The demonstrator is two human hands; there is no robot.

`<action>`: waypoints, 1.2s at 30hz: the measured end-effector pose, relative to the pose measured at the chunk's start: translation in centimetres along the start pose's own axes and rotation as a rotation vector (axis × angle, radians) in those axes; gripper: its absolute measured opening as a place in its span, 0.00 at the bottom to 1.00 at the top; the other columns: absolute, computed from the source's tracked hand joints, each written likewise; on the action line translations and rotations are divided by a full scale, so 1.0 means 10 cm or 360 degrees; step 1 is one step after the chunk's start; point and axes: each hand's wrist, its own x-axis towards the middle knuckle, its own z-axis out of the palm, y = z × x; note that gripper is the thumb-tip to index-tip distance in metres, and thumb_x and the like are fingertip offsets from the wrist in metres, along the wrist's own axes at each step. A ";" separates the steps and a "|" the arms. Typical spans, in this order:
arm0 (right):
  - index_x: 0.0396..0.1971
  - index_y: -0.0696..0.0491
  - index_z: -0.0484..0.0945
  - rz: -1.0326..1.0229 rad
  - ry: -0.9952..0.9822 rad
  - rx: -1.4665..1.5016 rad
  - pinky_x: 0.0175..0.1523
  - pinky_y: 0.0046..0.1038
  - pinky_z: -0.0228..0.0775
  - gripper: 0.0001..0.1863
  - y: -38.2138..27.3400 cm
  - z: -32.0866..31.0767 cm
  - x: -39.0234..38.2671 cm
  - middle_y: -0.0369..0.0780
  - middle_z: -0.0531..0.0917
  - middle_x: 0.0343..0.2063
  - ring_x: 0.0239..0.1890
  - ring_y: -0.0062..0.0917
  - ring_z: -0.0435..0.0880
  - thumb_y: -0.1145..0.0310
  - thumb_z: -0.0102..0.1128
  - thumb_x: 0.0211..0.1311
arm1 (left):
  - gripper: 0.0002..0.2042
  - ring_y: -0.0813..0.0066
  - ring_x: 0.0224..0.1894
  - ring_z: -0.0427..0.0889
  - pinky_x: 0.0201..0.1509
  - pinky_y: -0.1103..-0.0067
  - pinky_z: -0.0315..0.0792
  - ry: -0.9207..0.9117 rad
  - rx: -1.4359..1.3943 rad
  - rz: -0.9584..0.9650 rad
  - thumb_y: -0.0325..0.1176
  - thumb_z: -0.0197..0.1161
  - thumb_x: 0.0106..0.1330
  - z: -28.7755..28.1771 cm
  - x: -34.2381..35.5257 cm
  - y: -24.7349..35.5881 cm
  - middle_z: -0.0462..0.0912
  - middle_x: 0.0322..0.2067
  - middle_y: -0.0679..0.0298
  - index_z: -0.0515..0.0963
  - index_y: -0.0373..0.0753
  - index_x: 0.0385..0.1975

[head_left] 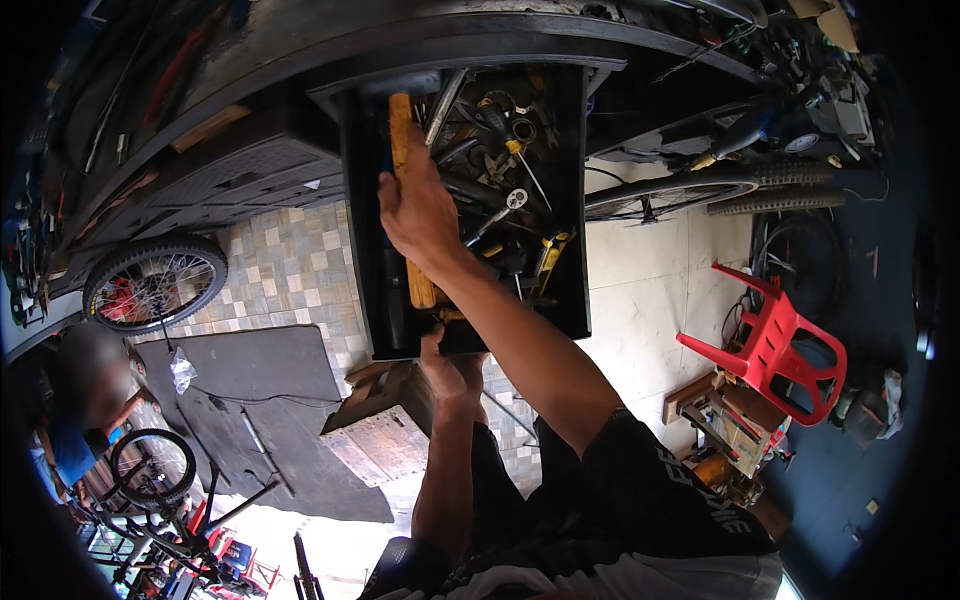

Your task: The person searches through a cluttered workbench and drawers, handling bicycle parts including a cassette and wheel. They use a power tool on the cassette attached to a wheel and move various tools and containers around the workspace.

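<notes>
A black drawer [585, 280] full of tools is pulled out in front of me. My right hand [418, 208] reaches into its left side, fingers closed around the wooden handle of a hammer [401, 125]. The hammer's dark head is at the far end, blurred and in shadow. At the drawer's front edge, my left hand [447, 372] grips the rim, thumb on top and other fingers mostly hidden. Beside the hammer lie a ratchet wrench [515, 200], a black-and-yellow screwdriver [513, 146] and a yellow-handled tool [551, 253].
A dark workbench [480, 32] spans the far side. Below the drawer stands a wooden box [378, 445]. Bicycle wheels [155, 283] rest around the floor, with a dark mat [245, 400] at left. A red plastic chair [775, 345] lies at right. Another person [75, 440] is at far left.
</notes>
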 end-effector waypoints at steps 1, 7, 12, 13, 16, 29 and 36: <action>0.77 0.57 0.52 0.0220 -0.0204 -0.0151 0.58 0.53 0.79 0.41 -0.05 -0.03 0.01 0.62 0.77 0.57 0.57 0.59 0.82 0.62 0.62 0.72 | 0.24 0.61 0.60 0.82 0.63 0.58 0.73 0.0011 0.0007 0.0009 0.48 0.59 0.66 0.00 0.01 -0.01 0.83 0.55 0.64 0.76 0.46 0.61; 0.70 0.62 0.67 -0.0360 -0.0332 -0.0870 0.65 0.49 0.75 0.36 -0.03 -0.56 -0.27 0.59 0.75 0.60 0.62 0.53 0.78 0.56 0.65 0.70 | 0.27 0.59 0.61 0.80 0.61 0.58 0.73 -0.0002 0.0022 0.0006 0.49 0.60 0.65 0.00 0.00 0.01 0.82 0.58 0.61 0.75 0.44 0.62; 0.69 0.63 0.68 0.0028 0.0031 -0.1046 0.69 0.49 0.71 0.37 0.44 -1.17 0.14 0.59 0.71 0.65 0.65 0.55 0.76 0.51 0.65 0.71 | 0.29 0.58 0.61 0.80 0.59 0.58 0.74 -0.0031 0.0038 0.0004 0.49 0.60 0.64 -0.03 0.00 0.00 0.82 0.59 0.61 0.74 0.43 0.63; 0.74 0.66 0.57 0.0128 0.0006 -0.0968 0.73 0.52 0.65 0.50 0.57 -1.17 0.21 0.62 0.69 0.67 0.70 0.56 0.71 0.41 0.63 0.69 | 0.29 0.58 0.61 0.81 0.59 0.57 0.75 -0.0033 0.0063 -0.0001 0.49 0.60 0.64 -0.02 0.00 -0.01 0.82 0.59 0.61 0.74 0.43 0.64; 0.80 0.65 0.42 0.0161 -0.0212 -0.1012 0.80 0.53 0.52 0.62 0.75 -0.87 0.16 0.67 0.60 0.73 0.76 0.59 0.63 0.29 0.57 0.68 | 0.29 0.58 0.61 0.81 0.59 0.57 0.75 -0.0038 0.0085 -0.0015 0.49 0.59 0.64 0.00 0.01 0.00 0.82 0.59 0.60 0.74 0.43 0.64; 0.70 0.71 0.61 -0.0249 -0.0905 -0.0655 0.73 0.50 0.64 0.54 0.12 -0.56 -0.59 0.61 0.81 0.56 0.59 0.52 0.83 0.31 0.55 0.70 | 0.27 0.57 0.67 0.74 0.68 0.55 0.66 -0.0002 0.0075 -0.0040 0.48 0.55 0.67 -0.03 0.02 0.04 0.78 0.61 0.59 0.74 0.42 0.64; 0.59 0.60 0.81 -0.0233 -0.0761 -0.0382 0.61 0.45 0.77 0.28 -0.11 -1.03 -0.79 0.51 0.85 0.53 0.53 0.46 0.87 0.52 0.66 0.70 | 0.29 0.58 0.68 0.73 0.69 0.56 0.67 -0.0169 0.0144 0.0098 0.51 0.50 0.69 0.31 -0.17 0.08 0.75 0.64 0.59 0.73 0.43 0.66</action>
